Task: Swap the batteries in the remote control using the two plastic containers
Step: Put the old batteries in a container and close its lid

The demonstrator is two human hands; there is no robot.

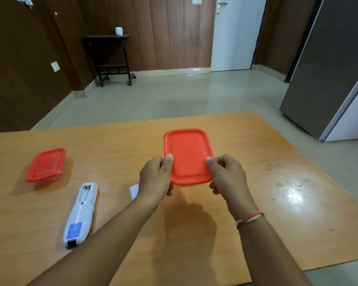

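Note:
A rectangular container with a red lid (pixel 188 156) is held above the wooden table (pixel 246 145), tilted with its lid toward me. My left hand (pixel 155 178) grips its left side, thumb on the lid. My right hand (pixel 227 176) grips its right side the same way. A white remote control (pixel 81 215) lies face down at the left, its battery bay uncovered and looking empty. The white battery cover (pixel 134 190) lies just behind my left wrist. A second, square container with a red lid (pixel 46 165) stands closed at the far left.
The table's far edge runs just beyond the held container; stains and glare mark its right part. A grey cabinet (pixel 329 69) stands at the right, a dark side table (pixel 110 56) with a small plant by the far wall.

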